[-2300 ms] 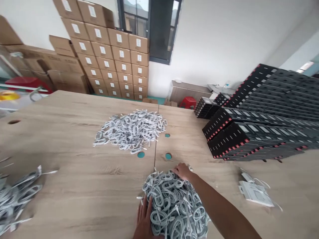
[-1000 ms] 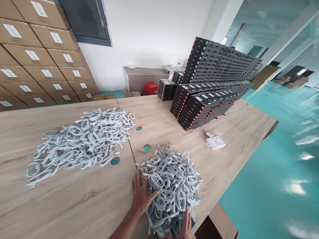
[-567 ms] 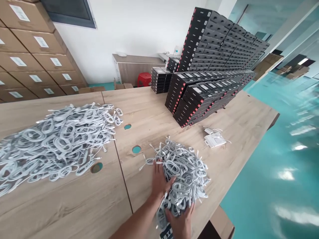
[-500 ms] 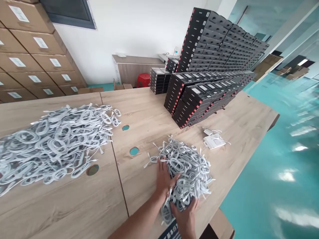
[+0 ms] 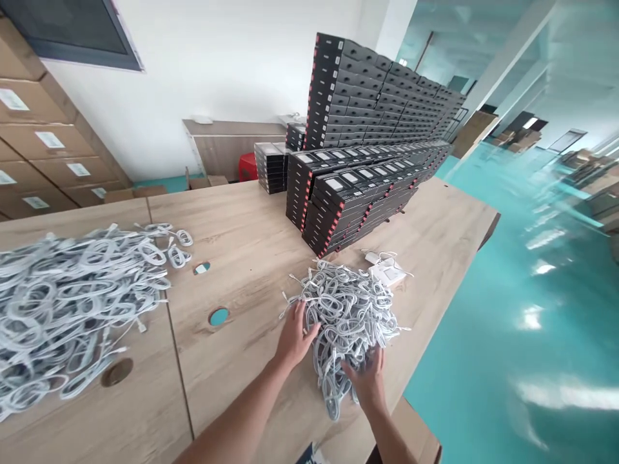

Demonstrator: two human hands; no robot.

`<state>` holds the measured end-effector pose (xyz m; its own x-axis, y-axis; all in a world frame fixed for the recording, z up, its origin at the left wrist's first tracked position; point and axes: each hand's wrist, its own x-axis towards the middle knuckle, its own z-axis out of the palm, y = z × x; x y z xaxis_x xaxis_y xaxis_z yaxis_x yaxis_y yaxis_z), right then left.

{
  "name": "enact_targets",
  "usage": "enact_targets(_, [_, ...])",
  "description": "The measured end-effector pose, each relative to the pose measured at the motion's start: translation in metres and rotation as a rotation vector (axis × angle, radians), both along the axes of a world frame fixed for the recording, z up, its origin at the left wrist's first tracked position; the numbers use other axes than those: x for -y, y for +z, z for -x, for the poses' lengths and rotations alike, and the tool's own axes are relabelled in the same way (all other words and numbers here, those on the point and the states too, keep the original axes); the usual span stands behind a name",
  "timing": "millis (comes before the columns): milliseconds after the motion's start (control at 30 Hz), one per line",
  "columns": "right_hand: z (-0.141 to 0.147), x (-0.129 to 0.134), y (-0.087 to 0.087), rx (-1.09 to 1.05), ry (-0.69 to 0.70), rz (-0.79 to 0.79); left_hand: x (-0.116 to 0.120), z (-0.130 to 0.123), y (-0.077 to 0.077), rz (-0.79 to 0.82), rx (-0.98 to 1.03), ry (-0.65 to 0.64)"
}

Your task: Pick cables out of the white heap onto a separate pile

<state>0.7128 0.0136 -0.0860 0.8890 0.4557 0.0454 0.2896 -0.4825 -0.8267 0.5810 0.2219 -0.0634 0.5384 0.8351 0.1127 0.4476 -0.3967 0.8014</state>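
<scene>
A heap of coiled grey-white cables (image 5: 345,316) lies on the wooden table between my two hands. My left hand (image 5: 294,335) rests against its left side, thumb and fingers spread. At the near right side my right hand (image 5: 368,380) is pressed to the coils with thumb and fingers apart; some fingertips are hidden among the cables. Neither hand is closed around a coil. Just beyond the heap's far right edge is a small white device with a thin cord (image 5: 388,270), partly covered from view by the cables.
A larger cable heap (image 5: 82,290) spreads over the left of the table (image 5: 242,399). Black boxes (image 5: 362,187) stand stacked at the back. Round holes (image 5: 218,316) pierce the tabletop. Brown cartons (image 5: 48,138) rise at far left, and a carton (image 5: 416,432) sits below the right edge.
The heap between my hands has slid away from me, up against the white device, with both hands following it. The camera view has turned right.
</scene>
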Motion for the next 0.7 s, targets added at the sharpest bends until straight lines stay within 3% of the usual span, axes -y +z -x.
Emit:
enact_targets(133, [0.043,0.010,-0.002,0.095,0.005,0.014,-0.016,0.012,0.007,0.015,-0.041,0.172])
enact_targets(300, [0.071,-0.013,-0.001,0.332,-0.022,0.143,-0.035,-0.039,0.004,0.087,-0.150,0.178])
enact_targets(433, [0.045,-0.021,0.004,0.318,-0.020,0.127,-0.019,-0.084,0.003,0.090,-0.179,0.118])
enact_targets(567, [-0.006,-0.014,0.007,0.266,-0.077,0.071,0.005,-0.129,0.003,0.113,-0.157,0.046])
enact_targets(700, [-0.062,-0.016,0.005,0.262,-0.141,0.016,0.013,-0.193,0.002,0.161,-0.107,0.009])
